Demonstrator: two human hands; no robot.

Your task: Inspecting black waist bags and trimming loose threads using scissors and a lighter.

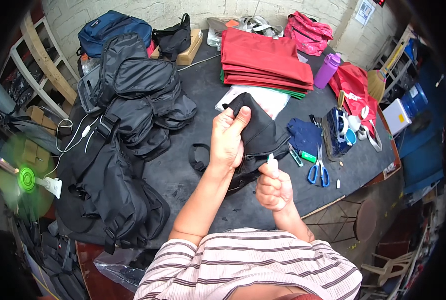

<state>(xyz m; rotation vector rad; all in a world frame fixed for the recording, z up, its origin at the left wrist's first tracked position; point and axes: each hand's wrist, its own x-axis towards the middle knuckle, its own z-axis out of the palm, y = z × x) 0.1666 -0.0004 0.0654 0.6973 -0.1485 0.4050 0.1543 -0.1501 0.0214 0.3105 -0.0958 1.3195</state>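
My left hand (227, 137) grips the upper edge of a black bag (258, 127), thumb on top, and holds it up off the dark table (203, 77). A zipper runs along the bag's lower right side. Beside the zipper, my right hand (274, 189) is closed with its thumb side up. Something small and whitish shows at its top; I cannot make out what it is. Just right of this hand lie teal thread snips (295, 155), a green lighter-like piece (308, 156) and scissors (319, 171) with blue handles.
Black backpacks (138, 110) pile up on the left. Folded red cloth (263, 57) lies at the back, near a purple bottle (328, 71). A dark blue cloth (304, 134) and a tool holder (336, 132) stand right. A green fan (27, 180) spins at the left edge.
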